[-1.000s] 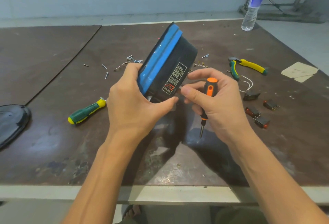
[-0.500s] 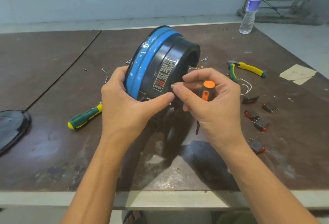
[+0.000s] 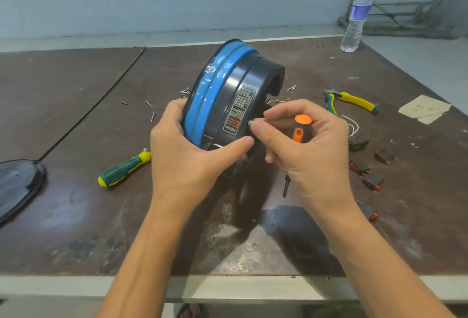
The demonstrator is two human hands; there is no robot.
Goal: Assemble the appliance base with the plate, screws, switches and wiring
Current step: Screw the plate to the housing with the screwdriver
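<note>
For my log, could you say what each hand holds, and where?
Left hand: appliance base, at its lower rim. Right hand: orange screwdriver, by its handle.

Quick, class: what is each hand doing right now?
Left hand: closed round the appliance base.
Right hand: closed on the orange screwdriver, fingers pinching something small.

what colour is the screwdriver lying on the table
The screwdriver is green with yellow ends, head view.

base (image 3: 228,95) blk w/ blue band, blk label w/ red marks; screwdriver (image 3: 298,130) orange/blk; 2nd screwdriver (image 3: 124,168) grn/yel; pliers (image 3: 354,101) yel/grn; switches (image 3: 367,173) blk/red.
</note>
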